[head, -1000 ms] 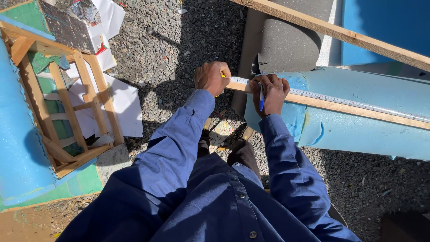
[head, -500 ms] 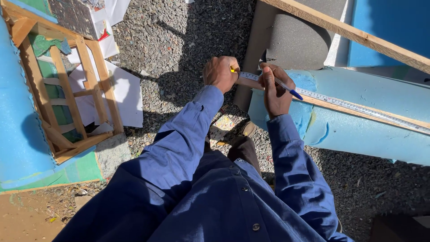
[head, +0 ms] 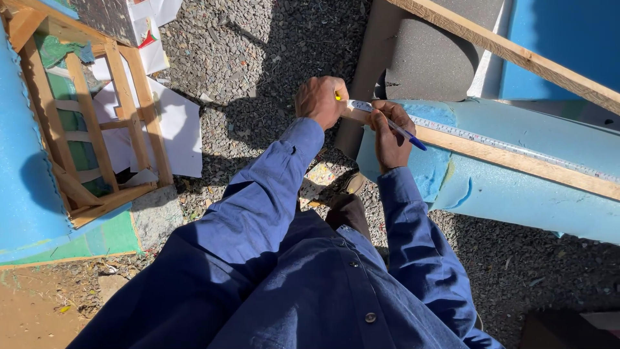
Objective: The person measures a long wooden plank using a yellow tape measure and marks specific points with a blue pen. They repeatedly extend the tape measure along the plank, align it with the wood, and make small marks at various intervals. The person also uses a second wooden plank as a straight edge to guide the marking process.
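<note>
A wooden batten (head: 516,158) lies across a light blue foam block (head: 516,194). A metal measuring tape (head: 504,141) runs along the batten's top. My left hand (head: 320,100) is closed on the yellow tape case at the batten's near end. My right hand (head: 389,132) rests on the batten just right of it and holds a blue pen (head: 403,134), tip toward the wood. Both arms are in blue sleeves.
Grey gravel (head: 258,71) covers the ground. A wooden frame (head: 97,129) with blue and green foam stands at the left, white paper sheets (head: 174,129) beside it. A second wooden batten (head: 516,55) crosses the top right over dark grey foam (head: 433,58).
The view has shifted, so the batten and hands sit a little further right. My right hand has tilted the pen down onto the batten. My left hand keeps the tape case.
</note>
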